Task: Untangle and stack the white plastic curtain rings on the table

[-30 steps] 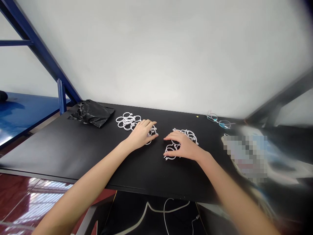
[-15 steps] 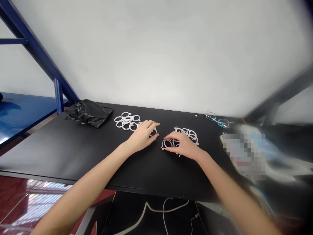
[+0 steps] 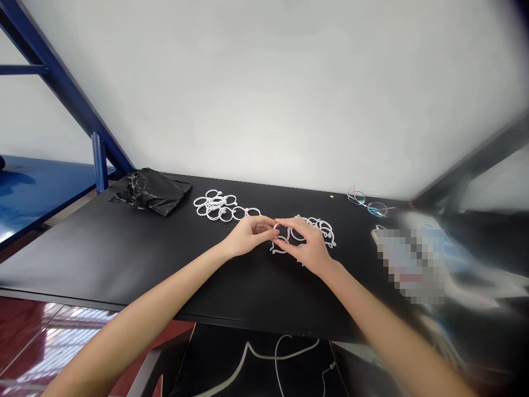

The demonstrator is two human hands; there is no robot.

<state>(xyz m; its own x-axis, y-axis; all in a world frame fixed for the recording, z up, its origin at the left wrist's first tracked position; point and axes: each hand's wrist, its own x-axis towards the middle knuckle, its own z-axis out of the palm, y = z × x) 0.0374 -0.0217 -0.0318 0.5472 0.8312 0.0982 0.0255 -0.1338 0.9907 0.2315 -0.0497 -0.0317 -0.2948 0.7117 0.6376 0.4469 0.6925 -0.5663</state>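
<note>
My left hand (image 3: 250, 235) is closed, with its thumb and fingertips pinching the left edge of a white plastic ring (image 3: 288, 234) with a small knob. From the other side, my right hand (image 3: 309, 245) grips the same ring between thumb and fingers, just above the table. Another white ring (image 3: 281, 252) lies under the fingers. Beside and behind my right hand is a loose cluster of white rings (image 3: 325, 226), partly covered by that hand. To the left of my left hand, several more rings (image 3: 214, 208) lie overlapping, with two at the right end of that group.
A crumpled black plastic bag (image 3: 152, 190) lies at the back left of the black table (image 3: 136, 259). Eyeglasses (image 3: 377, 209) rest at the back right, near the white wall (image 3: 264, 110). A blurred phone-like object (image 3: 409, 264) is at right. Cables (image 3: 248, 347) hang below the front edge.
My left hand has moved right, away from the left group of rings, and now meets my right hand at a ring. The right hand has shifted slightly, lifting that ring.
</note>
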